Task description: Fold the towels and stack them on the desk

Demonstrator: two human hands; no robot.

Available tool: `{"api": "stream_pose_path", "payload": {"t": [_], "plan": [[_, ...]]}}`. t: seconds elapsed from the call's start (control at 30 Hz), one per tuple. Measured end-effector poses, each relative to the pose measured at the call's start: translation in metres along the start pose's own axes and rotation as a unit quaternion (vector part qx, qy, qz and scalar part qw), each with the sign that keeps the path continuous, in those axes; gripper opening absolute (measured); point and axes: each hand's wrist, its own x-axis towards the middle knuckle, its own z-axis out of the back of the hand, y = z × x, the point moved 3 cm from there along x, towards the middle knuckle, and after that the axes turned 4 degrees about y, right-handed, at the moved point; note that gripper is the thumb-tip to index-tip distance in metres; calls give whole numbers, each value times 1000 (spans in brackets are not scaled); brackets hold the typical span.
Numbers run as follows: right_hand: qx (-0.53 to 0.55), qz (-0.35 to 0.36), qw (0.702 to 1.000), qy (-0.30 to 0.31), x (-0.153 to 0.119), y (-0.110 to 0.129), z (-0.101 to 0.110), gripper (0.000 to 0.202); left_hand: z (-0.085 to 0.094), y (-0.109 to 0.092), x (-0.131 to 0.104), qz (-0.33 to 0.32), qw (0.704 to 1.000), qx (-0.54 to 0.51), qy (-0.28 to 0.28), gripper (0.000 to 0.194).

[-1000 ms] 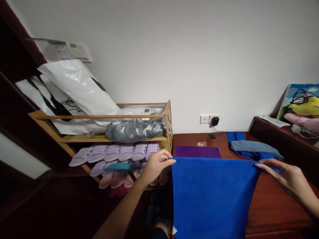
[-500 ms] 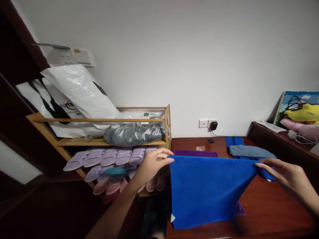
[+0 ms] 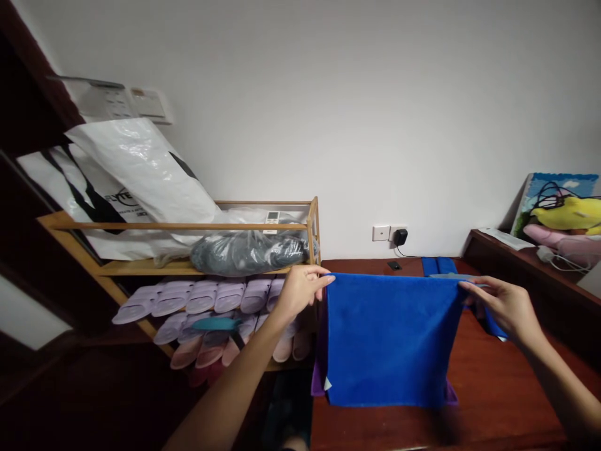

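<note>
A blue cloth hangs spread out between my two hands, above the reddish-brown table. My left hand pinches its top left corner, and my right hand pinches the top right corner. A small white tag shows near the cloth's lower left corner. Beneath it lies a purple cloth, mostly hidden, with edges peeking out at the lower left and lower right. Behind my right hand are folded blue cloths, partly covered.
A wooden shoe rack with several slippers stands at left, topped by white bags and a plastic-wrapped dark bundle. A black plug sits in the wall socket. At right, a raised ledge holds a yellow plush.
Both hands have raised the blue cloth and moved it farther back over the table. My right hand has come left, and the cloth now hangs squarer over the purple one.
</note>
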Motion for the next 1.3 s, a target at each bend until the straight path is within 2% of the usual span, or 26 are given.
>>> {"api": "stream_pose_path", "payload": {"t": [0.1, 0.2, 0.4, 0.53, 0.73, 0.93, 1.07, 1.2, 1.3], "plan": [[54, -22, 998, 8, 23, -13, -16, 52, -10, 9, 20, 38, 999, -32, 0, 25], [76, -43, 996, 21, 47, -37, -37, 51, -19, 25, 42, 73, 997, -40, -3, 23], [87, -49, 995, 24, 84, -90, -87, 45, -40, 77, 80, 171, 985, -33, -1, 26], [77, -54, 995, 29, 94, -119, -122, 41, -54, 112, 94, 201, 979, -28, -3, 32], [47, -65, 996, 35, 93, -153, -163, 41, -67, 159, 105, 222, 975, -7, -14, 34], [4, -84, 996, 40, 92, -170, -189, 39, -76, 200, 116, 225, 974, 22, -17, 34], [-21, -89, 994, 61, 96, -179, -201, 43, -81, 219, 123, 216, 975, 56, -9, 34], [-68, -84, 991, 81, 95, -179, -221, 59, -91, 225, 123, 187, 975, 123, -2, 39], [-116, -51, 986, 107, 83, -165, -253, 70, -111, 222, 113, 132, 972, 193, 18, 53]]}}
